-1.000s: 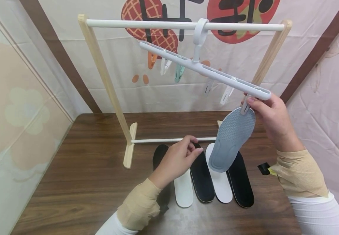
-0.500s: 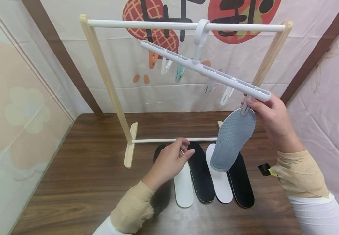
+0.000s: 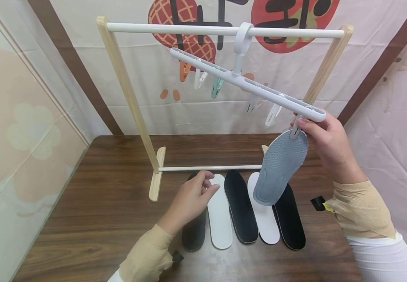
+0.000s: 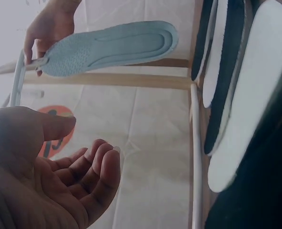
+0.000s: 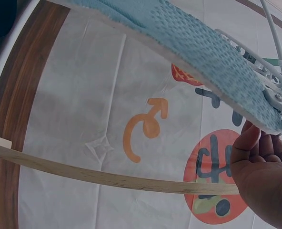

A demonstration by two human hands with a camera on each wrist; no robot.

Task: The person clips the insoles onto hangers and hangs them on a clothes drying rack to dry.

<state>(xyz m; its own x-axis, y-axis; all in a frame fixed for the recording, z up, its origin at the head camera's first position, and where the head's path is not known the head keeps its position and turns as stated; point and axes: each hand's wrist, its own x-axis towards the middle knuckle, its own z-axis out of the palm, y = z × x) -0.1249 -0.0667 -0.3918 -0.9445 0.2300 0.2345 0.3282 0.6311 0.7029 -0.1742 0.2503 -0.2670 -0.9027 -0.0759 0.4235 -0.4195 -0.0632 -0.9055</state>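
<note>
- At the right end of the hanger (image 3: 267,93): right hand (image 3: 326,145), thumb in front, fingers (image 5: 248,143) bent in behind, narrow pinch on the end clip (image 3: 296,131). Can't tell whether the fingertips also bear on the insole edge.
- Grey-blue insole (image 3: 281,168): hangs from that clip by its textured end, tilted, lower end toward bench left, off the bench (image 3: 101,219). In the head view it covers part of the two rightmost insoles.
- Left hand (image 3: 189,199): in the air over the two leftmost insoles. Fingers (image 4: 110,171) loosely bent, thumb apart from them, medium gap, just air between.
- On bench, side by side, left to right: black insole (image 3: 193,235), white insole (image 3: 221,219), second black insole (image 3: 240,207), second white insole (image 3: 268,225), third black insole (image 3: 291,223).
- Hanger hooks over the white top rod (image 3: 189,28) of the wooden stand (image 3: 129,94), right end swung toward the person.
- Other clips along it: orange clip (image 3: 184,71), white clip (image 3: 200,78), green clip (image 3: 216,87), then two pale ones nearer the right hand.
- Behind: printed cloth (image 3: 196,117).
</note>
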